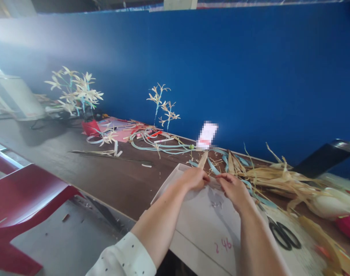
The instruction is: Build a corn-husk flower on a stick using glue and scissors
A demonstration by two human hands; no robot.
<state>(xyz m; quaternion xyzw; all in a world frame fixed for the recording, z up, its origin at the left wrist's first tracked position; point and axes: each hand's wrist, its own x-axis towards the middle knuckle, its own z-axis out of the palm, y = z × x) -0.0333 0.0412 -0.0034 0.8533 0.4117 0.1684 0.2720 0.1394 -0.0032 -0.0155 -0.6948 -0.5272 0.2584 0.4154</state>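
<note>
My left hand [195, 178] is closed, its fingertips pinched over a white cardboard box [203, 218] with pink handwriting on it. My right hand [231, 188] faces it closely, thumb and forefinger pinched together. What sits between the fingertips is too small to make out. A pale strip of dried corn husk [203, 160] rises just beyond my left fingers; whether it is held I cannot tell. Light-blue ribbon [213, 167] lies behind the hands. To the right of my right hand is a heap of dried corn husks [264, 174]. Black-handled scissors [284, 234] rest beside my right forearm.
A blue partition [221, 69] runs behind the brown table [117, 172]. Husk flowers [80, 90] stand in a red pot [91, 127], with more flower stems [160, 103] farther right. A phone [207, 135] leans at the back. A red chair [28, 195] is at the left.
</note>
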